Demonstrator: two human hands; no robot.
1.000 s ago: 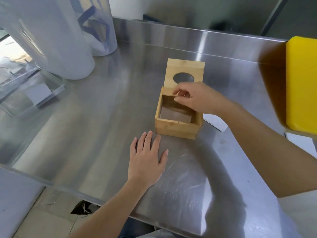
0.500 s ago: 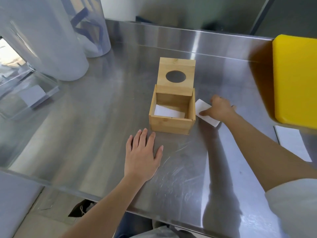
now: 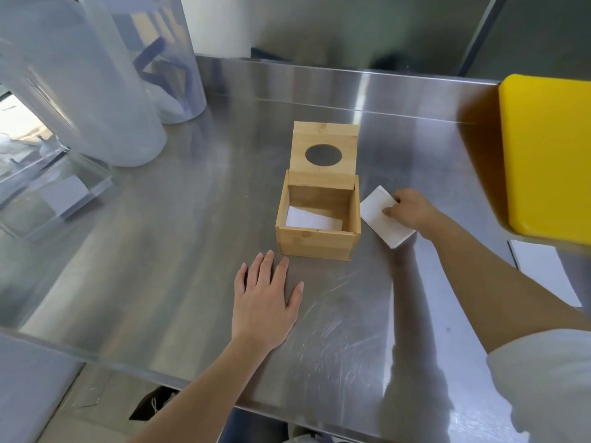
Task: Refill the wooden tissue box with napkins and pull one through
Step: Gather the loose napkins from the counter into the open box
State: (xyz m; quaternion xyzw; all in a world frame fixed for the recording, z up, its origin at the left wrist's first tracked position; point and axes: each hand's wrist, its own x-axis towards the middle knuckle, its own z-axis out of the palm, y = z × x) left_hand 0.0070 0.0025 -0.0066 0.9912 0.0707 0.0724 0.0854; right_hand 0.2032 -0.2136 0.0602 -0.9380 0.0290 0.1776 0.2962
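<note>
Your wooden tissue box [image 3: 316, 238] sits near the middle of the steel tabletop [image 3: 160, 251], its lid [image 3: 324, 155] tipped up and back so the round hole faces you. One white napkin [image 3: 311, 220] already lies inside, slanted against the box floor. Your right hand [image 3: 411, 211] rests just right of the box, its fingers [image 3: 391, 207] pinched on a stack of napkins [image 3: 382, 223] that lies on the tabletop (the stack's far corner nearly touches the box wall). Your left hand [image 3: 263, 302] lies flat on the tabletop in front of the box, fingers spread and holding nothing, fingertips just short of the box's near left corner. A yellow board [image 3: 550, 155] sits at the right edge.
</note>
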